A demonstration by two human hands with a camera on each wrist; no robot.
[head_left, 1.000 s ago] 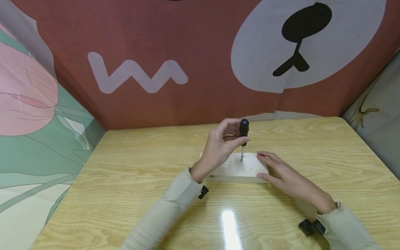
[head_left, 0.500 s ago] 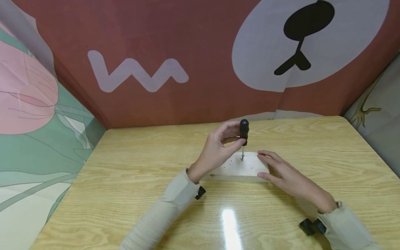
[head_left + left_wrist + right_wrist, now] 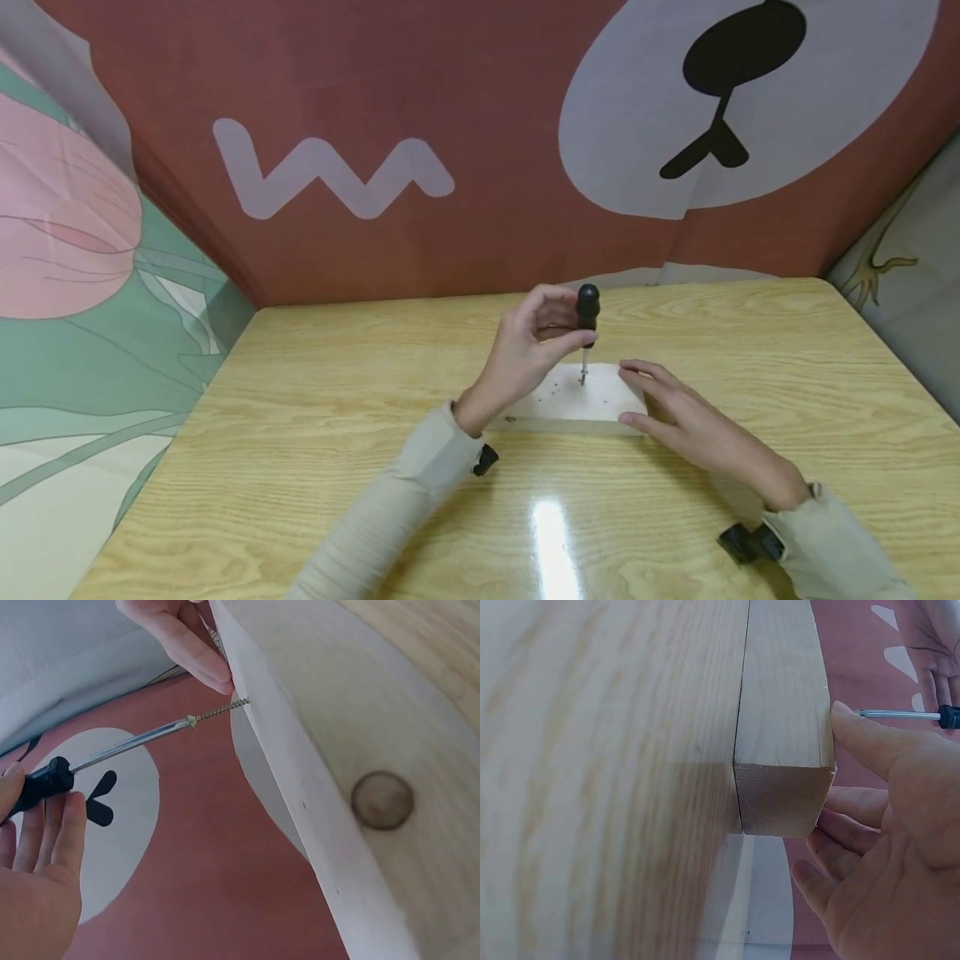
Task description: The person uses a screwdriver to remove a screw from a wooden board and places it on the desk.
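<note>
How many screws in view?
1: a thin brass-coloured metal screw, tip at the drilled face of the pale rectangular wooden block, head against the black-handled steel screwdriver. Others may be hidden behind the left hand.

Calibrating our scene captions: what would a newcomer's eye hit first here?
Probably the huge red cartoon backdrop behind the table. Next, the black-handled screwdriver, upright in the left grip, meeting a mostly exposed screw whose tip is at the top of the pale wooden block. Then the right grip, which holds the block's right end.
</note>
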